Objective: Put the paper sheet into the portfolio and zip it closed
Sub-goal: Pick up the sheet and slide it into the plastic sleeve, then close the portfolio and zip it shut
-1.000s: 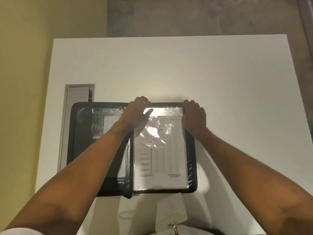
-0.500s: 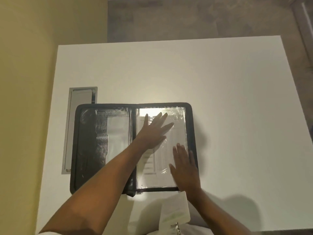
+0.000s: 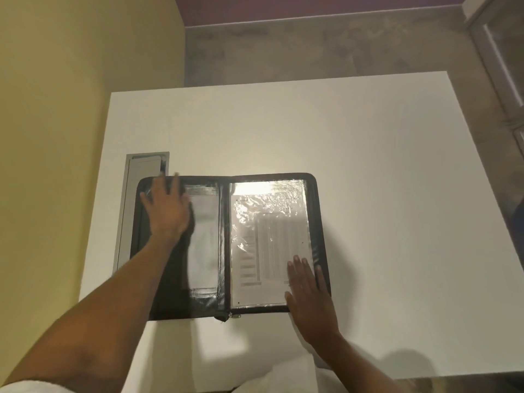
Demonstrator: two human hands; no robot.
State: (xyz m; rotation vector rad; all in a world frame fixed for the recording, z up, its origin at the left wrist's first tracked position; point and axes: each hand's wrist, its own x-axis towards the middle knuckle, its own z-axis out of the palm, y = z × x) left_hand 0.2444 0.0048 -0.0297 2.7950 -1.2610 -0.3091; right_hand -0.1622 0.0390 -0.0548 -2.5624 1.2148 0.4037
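Note:
A black zip portfolio (image 3: 321,222) lies open flat on the white table (image 3: 368,165). The printed paper sheet (image 3: 269,239) sits under a shiny clear sleeve on its right half. The left half holds another clear pocket (image 3: 205,236) with a pale sheet in it. My left hand (image 3: 166,207) lies spread and blurred on the left half's far corner, holding nothing. My right hand (image 3: 307,287) rests flat, fingers apart, on the near right corner of the sleeve. The zip pull (image 3: 229,315) lies at the near end of the spine.
A grey cable-tray cover (image 3: 133,211) is set into the table just left of the portfolio. A yellow wall runs along the left. The table's near edge is right in front of my body, where a white garment shows.
My left hand moved from the right page across the spine to the left half's far corner. My right hand stayed on the near right corner. The camera tilted up slightly.

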